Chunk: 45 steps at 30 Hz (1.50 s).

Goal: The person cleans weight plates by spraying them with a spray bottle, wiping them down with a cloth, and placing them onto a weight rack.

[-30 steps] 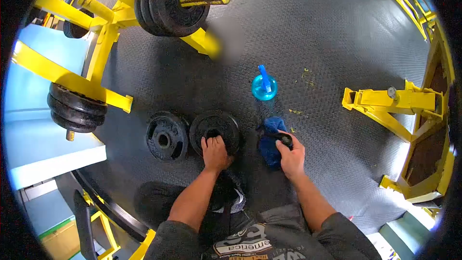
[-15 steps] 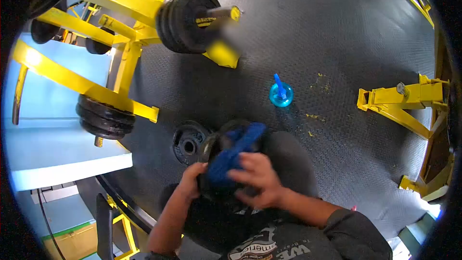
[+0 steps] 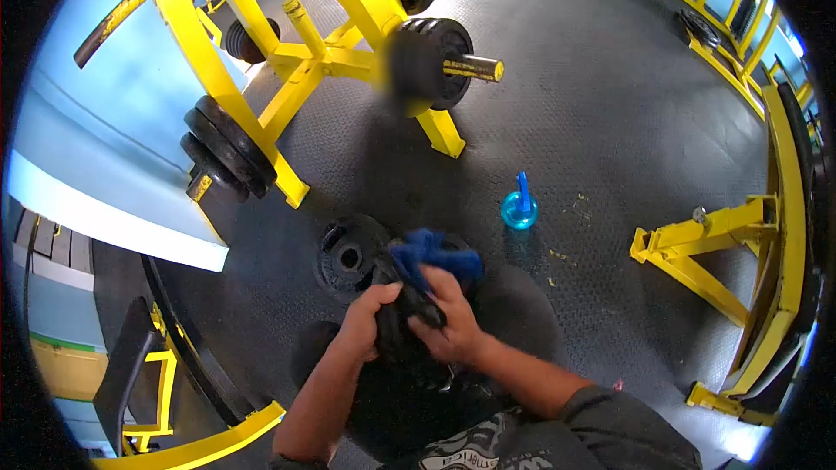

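Note:
My left hand (image 3: pixel 371 317) is closed on the rim of a black weight plate (image 3: pixel 394 324), which is tilted nearly edge-on above my lap. Opposite it, my right hand (image 3: pixel 449 320) is closed around a blue cloth (image 3: pixel 433 252) against the plate's other side. The cloth's loose end sticks out past the fingers and is slightly blurred. Parts of the plate are hidden by the cloth and both hands. On the floor just beyond my left hand lies another black weight plate (image 3: pixel 348 258) with a round centre hole.
A yellow rack (image 3: pixel 300 91) loaded with black plates (image 3: pixel 228 148) stands at the upper left. Ahead on the dark rubber floor sits a turquoise spray bottle (image 3: pixel 520 211) with a blue top. The yellow legs of a machine (image 3: pixel 701 231) stand to the right.
My right hand has closed in on the plate, its fingers no longer spread. The cloth has shifted forward, and the plate is turned more edge-on. The head view has tilted up.

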### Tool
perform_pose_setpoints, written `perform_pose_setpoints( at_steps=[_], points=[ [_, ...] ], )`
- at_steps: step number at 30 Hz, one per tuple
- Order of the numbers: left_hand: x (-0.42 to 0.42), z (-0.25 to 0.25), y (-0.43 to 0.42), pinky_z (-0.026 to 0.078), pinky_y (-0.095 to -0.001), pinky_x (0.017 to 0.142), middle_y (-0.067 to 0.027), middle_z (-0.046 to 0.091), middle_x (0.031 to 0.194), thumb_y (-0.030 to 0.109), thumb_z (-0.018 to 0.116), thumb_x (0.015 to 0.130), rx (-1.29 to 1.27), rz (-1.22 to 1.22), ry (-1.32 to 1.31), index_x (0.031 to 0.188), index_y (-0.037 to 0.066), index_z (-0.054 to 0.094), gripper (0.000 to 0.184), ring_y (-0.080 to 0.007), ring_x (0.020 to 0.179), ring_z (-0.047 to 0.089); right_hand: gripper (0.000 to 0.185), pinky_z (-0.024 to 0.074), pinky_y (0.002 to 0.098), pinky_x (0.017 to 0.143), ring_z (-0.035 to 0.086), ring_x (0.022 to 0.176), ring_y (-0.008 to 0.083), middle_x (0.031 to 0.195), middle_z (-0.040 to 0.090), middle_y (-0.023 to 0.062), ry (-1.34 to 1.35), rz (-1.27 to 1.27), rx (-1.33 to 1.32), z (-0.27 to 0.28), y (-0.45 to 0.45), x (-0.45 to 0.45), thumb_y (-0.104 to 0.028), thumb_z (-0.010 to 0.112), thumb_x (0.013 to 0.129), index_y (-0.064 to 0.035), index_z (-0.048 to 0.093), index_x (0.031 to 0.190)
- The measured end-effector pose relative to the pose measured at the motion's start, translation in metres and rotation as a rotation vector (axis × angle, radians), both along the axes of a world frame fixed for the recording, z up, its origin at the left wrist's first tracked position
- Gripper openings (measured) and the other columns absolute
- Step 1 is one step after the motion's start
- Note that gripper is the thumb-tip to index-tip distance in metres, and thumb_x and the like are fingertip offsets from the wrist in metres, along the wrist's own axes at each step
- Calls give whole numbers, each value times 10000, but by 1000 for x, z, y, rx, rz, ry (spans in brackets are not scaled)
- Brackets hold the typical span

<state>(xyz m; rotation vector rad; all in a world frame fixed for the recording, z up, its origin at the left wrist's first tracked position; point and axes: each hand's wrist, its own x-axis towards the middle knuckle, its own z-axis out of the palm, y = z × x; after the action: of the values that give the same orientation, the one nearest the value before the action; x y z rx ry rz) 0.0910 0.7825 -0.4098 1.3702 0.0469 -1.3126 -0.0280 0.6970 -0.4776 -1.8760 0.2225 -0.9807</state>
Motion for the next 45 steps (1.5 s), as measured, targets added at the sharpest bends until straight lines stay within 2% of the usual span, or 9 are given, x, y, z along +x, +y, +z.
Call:
perform_pose_setpoints(
  at_steps=[3,6,10,16,28,30,38,42,45],
  points=[
    [-6,15,1,520,-362,725,-112,635,914,307,536,820,-38,37,54,1041,14,587,371,-238,787,628,356,409,397,952,515,1089,342,1018,511,188,146,-190,591,-22,-3,13,-215,615,875,9,550,1144],
    [1,13,1,514,-354,744,-109,625,899,295,542,829,-71,27,82,1031,13,587,349,-232,802,617,377,427,373,916,547,1035,306,1004,526,180,516,10,694,-47,-4,-3,-230,606,878,-2,521,1166],
    [9,0,1,522,-355,715,-125,634,871,294,546,829,-85,-24,80,977,-6,591,338,-236,768,622,338,446,414,826,570,1024,359,1065,572,219,172,-194,323,-59,10,-3,-216,603,868,-35,499,1135],
    [14,-2,-2,542,-354,646,-190,663,848,322,466,856,9,-128,-28,983,-26,574,385,-253,684,647,340,476,450,761,593,915,436,983,597,254,510,-180,634,-57,51,-12,-92,593,802,-59,480,1121],
    [17,-7,-1,484,-316,782,-118,649,884,268,568,821,-35,-102,-93,1006,-30,609,353,-204,800,619,279,492,380,677,609,782,373,886,578,214,234,26,379,7,38,-19,-37,619,728,26,544,989],
    [12,-4,0,489,-309,762,-106,648,887,270,569,825,-33,-124,-110,1012,-15,611,344,-201,803,621,213,449,334,600,566,657,253,778,521,169,-71,-61,101,10,21,-3,29,557,729,34,542,941],
    [3,6,-5,478,-282,703,-73,640,841,298,601,829,40,-5,-172,897,-32,637,339,-170,750,611,232,490,380,672,603,779,384,856,590,188,133,-45,223,14,4,-3,-75,617,727,-12,588,948],
    [9,-2,-1,476,-281,661,-89,638,812,306,611,827,65,-133,-134,898,-45,631,359,-178,698,604,257,495,399,723,608,828,377,892,616,167,246,-238,92,-1,-25,22,-116,620,723,-26,596,963],
    [7,1,-3,479,-287,640,-109,636,808,311,617,823,68,-166,-95,907,-49,625,370,-182,685,604,271,477,352,771,608,834,307,900,632,143,392,-266,443,0,-54,26,-85,595,725,-24,621,988]
  ],
)
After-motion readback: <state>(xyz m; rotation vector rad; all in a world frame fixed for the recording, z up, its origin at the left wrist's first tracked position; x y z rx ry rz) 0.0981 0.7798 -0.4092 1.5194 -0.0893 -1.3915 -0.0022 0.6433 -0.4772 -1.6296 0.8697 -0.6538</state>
